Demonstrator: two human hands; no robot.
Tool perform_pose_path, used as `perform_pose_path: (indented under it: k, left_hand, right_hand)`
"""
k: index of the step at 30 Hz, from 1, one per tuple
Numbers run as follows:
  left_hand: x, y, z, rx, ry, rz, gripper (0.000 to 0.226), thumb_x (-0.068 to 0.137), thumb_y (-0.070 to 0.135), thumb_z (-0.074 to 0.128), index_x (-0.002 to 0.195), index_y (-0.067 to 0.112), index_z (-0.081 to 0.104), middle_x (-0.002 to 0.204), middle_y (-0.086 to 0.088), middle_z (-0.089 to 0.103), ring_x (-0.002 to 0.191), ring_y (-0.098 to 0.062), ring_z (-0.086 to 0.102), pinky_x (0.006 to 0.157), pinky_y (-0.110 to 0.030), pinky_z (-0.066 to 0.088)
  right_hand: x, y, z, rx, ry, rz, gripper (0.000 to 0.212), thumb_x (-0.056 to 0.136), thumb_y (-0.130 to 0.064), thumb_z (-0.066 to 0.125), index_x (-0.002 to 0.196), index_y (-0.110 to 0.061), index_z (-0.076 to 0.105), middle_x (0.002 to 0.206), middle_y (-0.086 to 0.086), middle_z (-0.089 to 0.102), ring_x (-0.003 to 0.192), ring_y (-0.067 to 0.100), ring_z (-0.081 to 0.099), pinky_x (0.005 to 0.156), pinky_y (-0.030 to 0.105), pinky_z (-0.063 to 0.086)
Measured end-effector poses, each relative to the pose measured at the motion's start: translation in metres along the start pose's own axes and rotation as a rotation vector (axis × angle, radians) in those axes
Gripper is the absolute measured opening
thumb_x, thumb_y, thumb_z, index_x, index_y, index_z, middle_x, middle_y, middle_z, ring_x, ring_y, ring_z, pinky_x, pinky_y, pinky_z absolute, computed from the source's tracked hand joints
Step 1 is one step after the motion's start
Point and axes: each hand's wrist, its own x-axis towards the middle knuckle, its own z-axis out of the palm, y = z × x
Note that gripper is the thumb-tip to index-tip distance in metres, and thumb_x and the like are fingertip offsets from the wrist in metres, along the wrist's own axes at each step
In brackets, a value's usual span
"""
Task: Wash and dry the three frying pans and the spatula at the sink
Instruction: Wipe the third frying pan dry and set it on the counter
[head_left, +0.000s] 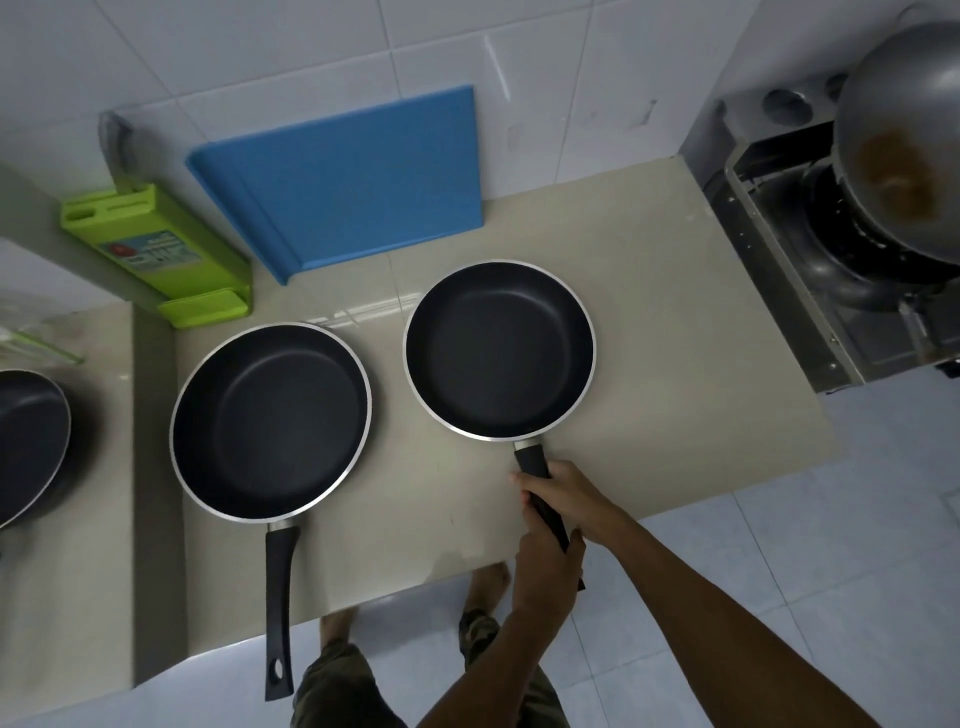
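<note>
Counter (649, 322): beige, viewed from above. Three black frying pans with silver rims are noted.

First pan (498, 353): found right of centre, level, on or just above the counter; contact cannot be confirmed. Its handle (529, 460) is pointed toward 5 o'clock and is gripped by both hands. The right hand (566, 499) is wrapped round it nearer the bowl, fingers curled over the top. The left hand (545, 569) is closed round the far end, directly behind the right, at its 6 o'clock. Whether the two hands touch cannot be told.

Second pan (270, 421): larger, laid flat at 9 o'clock of the first, separated from it by a strip of bare counter. Its long handle (278, 613) is run out toward 6 o'clock, past the counter edge. It is touched by neither hand.

Third pan (28, 441): cut off by the frame edge at 9 o'clock, only partly seen. What it rests on cannot be made out.

At 12 o'clock a blue cutting board (353, 176) is leaned against the white tiled wall. At 10 o'clock a green knife holder (156, 249) is stood beside it. At 2 o'clock a grey wok (904, 150), marked with a brown stain, is seated on a gas stove (831, 291). Bare feet (488, 577) are seen below the counter edge at 6 o'clock.
</note>
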Motion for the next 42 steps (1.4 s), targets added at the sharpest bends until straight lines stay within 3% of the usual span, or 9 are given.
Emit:
perform_pose_path:
  k: [5, 9, 12, 16, 19, 25, 33, 38, 42]
  left_hand:
    - [-0.005, 0.009, -0.005, 0.067, -0.050, 0.021, 0.073, 0.101, 0.046, 0.053, 0.156, 0.009, 0.022, 0.107, 0.003, 0.070, 0.077, -0.002, 0.068, 0.060, -0.008, 0.052]
    - [0.000, 0.005, -0.007, 0.164, -0.085, 0.018, 0.062, 0.102, 0.031, 0.061, 0.150, 0.007, 0.030, 0.102, 0.005, 0.066, 0.082, -0.007, 0.068, 0.061, -0.004, 0.046]
    - [0.002, 0.007, -0.015, 0.186, -0.110, 0.023, 0.067, 0.099, 0.032, 0.063, 0.152, 0.014, 0.025, 0.114, -0.003, 0.071, 0.086, -0.010, 0.071, 0.066, -0.010, 0.052]
    - [-0.001, 0.018, -0.039, 0.298, -0.047, 0.024, 0.041, 0.097, 0.043, 0.064, 0.124, 0.025, 0.040, 0.112, 0.002, 0.064, 0.085, -0.008, 0.067, 0.076, -0.028, 0.061]
    - [0.001, 0.032, -0.068, 0.410, 0.043, 0.081, 0.059, 0.094, 0.053, 0.061, 0.140, 0.022, 0.039, 0.131, -0.002, 0.058, 0.111, -0.020, 0.063, 0.091, -0.033, 0.056]
    - [0.012, 0.053, -0.140, 0.714, 0.154, 0.189, 0.068, 0.097, 0.063, 0.046, 0.148, 0.020, 0.038, 0.143, -0.005, 0.050, 0.128, -0.026, 0.051, 0.107, -0.042, 0.044]
    - [-0.002, 0.049, -0.277, 0.925, 0.346, 0.357, 0.062, 0.096, 0.066, 0.040, 0.137, 0.021, 0.051, 0.140, -0.004, 0.055, 0.127, -0.027, 0.052, 0.106, -0.045, 0.036]
    - [-0.029, 0.009, -0.395, 0.928, 0.461, 0.406, 0.066, 0.094, 0.066, 0.036, 0.139, 0.020, 0.051, 0.142, -0.006, 0.054, 0.129, -0.029, 0.051, 0.105, -0.046, 0.037]
    - [-0.062, -0.051, -0.504, 0.898, 0.570, 0.381, 0.068, 0.086, 0.066, 0.032, 0.119, 0.018, 0.065, 0.118, -0.007, 0.068, 0.109, -0.032, 0.065, 0.092, -0.047, 0.046]
  right_hand:
    - [-0.007, 0.001, 0.001, -0.004, 0.059, 0.012, 0.040, 0.092, -0.051, 0.064, 0.084, -0.013, 0.072, 0.078, -0.002, 0.075, 0.081, 0.011, 0.070, 0.075, 0.022, 0.048]
    - [-0.011, 0.000, 0.001, -0.030, 0.074, 0.012, 0.052, 0.094, -0.057, 0.058, 0.088, -0.009, 0.074, 0.082, -0.002, 0.077, 0.084, 0.011, 0.071, 0.079, 0.023, 0.048]
    - [-0.013, -0.003, -0.001, -0.086, 0.105, 0.009, 0.053, 0.096, -0.059, 0.052, 0.092, -0.011, 0.074, 0.085, -0.002, 0.077, 0.085, 0.012, 0.071, 0.085, 0.026, 0.053]
    - [-0.018, -0.010, -0.013, -0.145, 0.245, 0.060, 0.047, 0.100, -0.058, 0.045, 0.110, -0.016, 0.065, 0.104, 0.004, 0.070, 0.095, 0.020, 0.067, 0.079, 0.034, 0.055]
    - [-0.030, -0.025, -0.025, -0.257, 0.412, 0.019, 0.036, 0.101, -0.046, 0.047, 0.114, -0.015, 0.060, 0.109, 0.005, 0.068, 0.098, 0.024, 0.065, 0.087, 0.041, 0.055]
    - [-0.054, -0.068, -0.006, -0.487, 0.524, -0.146, 0.031, 0.099, -0.042, 0.055, 0.116, -0.016, 0.058, 0.117, 0.004, 0.068, 0.106, 0.026, 0.064, 0.088, 0.039, 0.052]
    - [-0.070, -0.144, 0.115, -1.029, 0.527, -0.436, 0.058, 0.098, -0.048, 0.052, 0.147, -0.020, 0.042, 0.146, 0.005, 0.052, 0.127, 0.030, 0.051, 0.104, 0.044, 0.044]
    - [-0.075, -0.189, 0.231, -1.235, 0.541, -0.611, 0.060, 0.095, -0.053, 0.050, 0.146, -0.022, 0.043, 0.147, 0.001, 0.051, 0.128, 0.029, 0.052, 0.103, 0.045, 0.045]
    - [-0.074, -0.212, 0.344, -1.268, 0.547, -0.716, 0.065, 0.095, -0.055, 0.049, 0.150, -0.021, 0.043, 0.152, 0.004, 0.049, 0.135, 0.028, 0.048, 0.108, 0.044, 0.043]
